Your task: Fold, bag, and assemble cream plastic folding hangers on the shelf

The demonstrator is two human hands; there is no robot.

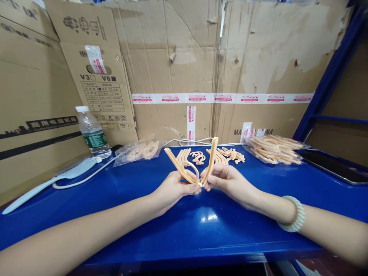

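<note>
My left hand [179,188] is closed on a beige curved strip [174,161] with a groove along it, and a thinner curved piece [193,167] arches up by the same fingers. Between the thumb and fingers of my right hand [225,180] is a second beige grooved strip [212,157], standing steeply. The lower ends of both strips meet in a V between my fingertips; whether they are joined I cannot tell. Just behind lie rows of similar strips [184,155], small curved pieces [197,157] and a pile of small branching pieces [234,154].
On the blue table [161,237] lie two plastic bags of beige pieces, one left [140,149] and one right [276,149]. A water bottle [93,134], a pale hairbrush [66,174] and a white cable [86,185] are left; a dark tablet [336,165] is right. Cardboard [172,69] walls the back.
</note>
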